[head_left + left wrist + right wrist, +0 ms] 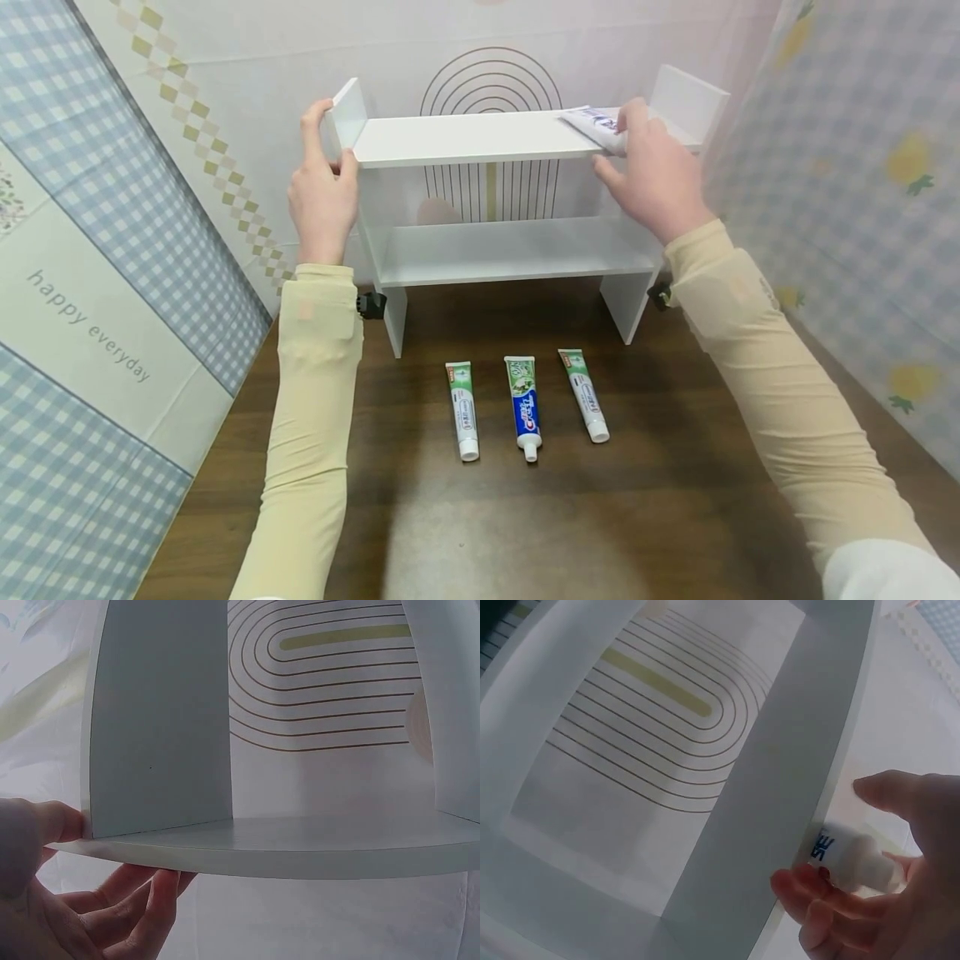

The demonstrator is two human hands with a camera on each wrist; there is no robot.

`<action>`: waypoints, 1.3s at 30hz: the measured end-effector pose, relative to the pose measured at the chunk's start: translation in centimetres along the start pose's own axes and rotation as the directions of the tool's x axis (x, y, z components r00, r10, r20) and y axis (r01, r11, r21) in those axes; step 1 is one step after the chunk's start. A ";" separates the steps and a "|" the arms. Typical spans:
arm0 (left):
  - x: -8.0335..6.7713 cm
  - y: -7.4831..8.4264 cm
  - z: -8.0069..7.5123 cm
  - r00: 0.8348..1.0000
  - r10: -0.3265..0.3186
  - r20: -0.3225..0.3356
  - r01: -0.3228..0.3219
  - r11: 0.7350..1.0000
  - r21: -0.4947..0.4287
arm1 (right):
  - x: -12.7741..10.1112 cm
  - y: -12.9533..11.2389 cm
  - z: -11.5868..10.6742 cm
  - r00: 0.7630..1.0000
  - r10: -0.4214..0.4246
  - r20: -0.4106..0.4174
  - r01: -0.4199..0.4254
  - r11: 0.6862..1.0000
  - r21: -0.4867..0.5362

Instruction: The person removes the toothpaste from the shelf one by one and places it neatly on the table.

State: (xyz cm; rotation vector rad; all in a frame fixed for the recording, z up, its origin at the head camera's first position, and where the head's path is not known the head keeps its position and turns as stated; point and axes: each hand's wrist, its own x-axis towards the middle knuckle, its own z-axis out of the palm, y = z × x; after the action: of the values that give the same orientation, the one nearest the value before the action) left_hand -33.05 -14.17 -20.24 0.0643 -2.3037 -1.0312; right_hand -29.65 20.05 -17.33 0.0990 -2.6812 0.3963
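My left hand [324,200] grips the upper left corner of a white two-tier shelf rack [465,142]. In the left wrist view, the thumb lies by the side panel and the fingers reach past the board's edge. At the right end of the top board, my right hand [656,171] holds a white toothpaste tube [596,127] lying across the board. Its cap end points toward the palm; in the right wrist view the fingers curl about the tube [840,855], while the thumb stands apart. The hand partly covers the tube in the head view.
Two green-and-white toothpaste tubes [463,408] and a blue-and-green one [524,404] lie spaced apart on the brown wooden table [517,525], in front of the rack. A patterned cloth [225,50] hangs behind; checked cloths flank both sides.
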 end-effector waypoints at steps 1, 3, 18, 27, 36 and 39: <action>0.0 0.0 0.0 1.000 0.000 0.000 0.000 1.000 0.000 | 0.1 0.0 0.0 1.000 0.000 -0.011 0.000 1.000 0.001; 0.0 0.0 0.0 1.000 0.000 0.001 0.000 1.000 0.000 | 0.3 0.1 0.0 0.999 -0.005 -0.037 0.005 1.000 -0.007; 0.1 0.0 -0.2 1.000 -0.015 0.000 0.015 1.000 0.004 | -0.6 1.0 0.8 0.969 -0.125 -0.212 0.117 0.992 -0.047; 0.3 -0.3 -0.3 1.000 0.001 -0.017 -0.001 1.000 0.010 | -2.8 1.4 1.2 0.951 -0.146 -0.271 0.138 0.989 -0.048; 0.4 -0.4 -0.2 1.000 0.007 -0.022 -0.007 1.000 0.012 | -5.8 1.9 1.5 0.930 -0.161 -0.330 0.144 0.987 -0.075; 0.4 -0.3 -0.1 1.000 0.008 -0.019 -0.008 1.000 0.012 | -7.7 2.3 1.6 0.910 -0.184 -0.372 0.168 0.983 -0.076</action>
State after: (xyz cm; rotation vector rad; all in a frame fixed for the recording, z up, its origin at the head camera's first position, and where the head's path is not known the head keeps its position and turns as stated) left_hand -33.34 -14.56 -20.15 0.0693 -2.2908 -1.0089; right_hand -23.66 21.88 -22.58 0.2270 -2.2746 0.2696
